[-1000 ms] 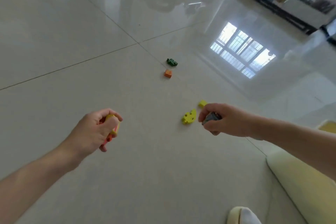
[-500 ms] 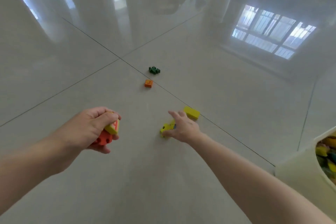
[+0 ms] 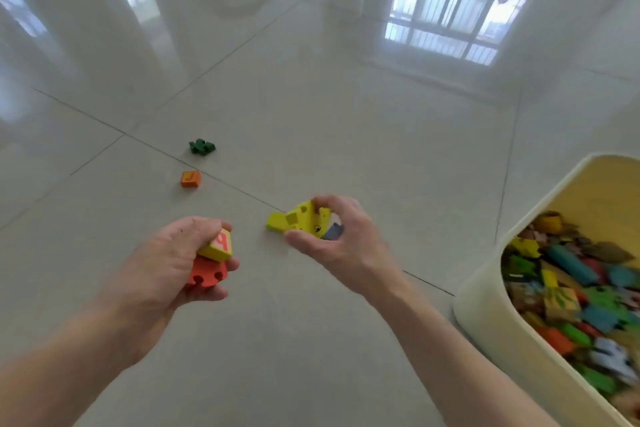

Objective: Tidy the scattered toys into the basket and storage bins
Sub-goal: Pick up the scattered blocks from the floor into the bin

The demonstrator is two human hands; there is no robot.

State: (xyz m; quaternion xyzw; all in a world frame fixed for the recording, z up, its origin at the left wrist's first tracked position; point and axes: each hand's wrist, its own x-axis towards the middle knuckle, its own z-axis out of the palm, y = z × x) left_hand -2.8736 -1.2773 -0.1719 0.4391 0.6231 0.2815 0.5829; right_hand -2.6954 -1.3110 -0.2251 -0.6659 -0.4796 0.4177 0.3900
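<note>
My left hand (image 3: 166,263) grips a yellow letter block (image 3: 219,246) and an orange notched piece (image 3: 206,277) below it. My right hand (image 3: 341,239) pinches a yellow animal-shaped piece (image 3: 306,218) and also holds a grey piece (image 3: 333,231) against the palm. A small yellow block (image 3: 276,221) lies on the floor just left of that hand; whether the fingers touch it I cannot tell. Farther off on the floor lie an orange block (image 3: 190,179) and a dark green piece (image 3: 202,147). A cream storage bin (image 3: 485,288) full of coloured toys stands at the right.
Glossy pale floor tiles (image 3: 311,114) stretch ahead, with window reflections at the upper right. The bin's rim runs along the right edge of the view, close to my right forearm.
My right hand reached down to the yellow animal piece, closed on it and lifted it off the floor. The view swung right, bringing the bin into sight. My left hand kept its two pieces.
</note>
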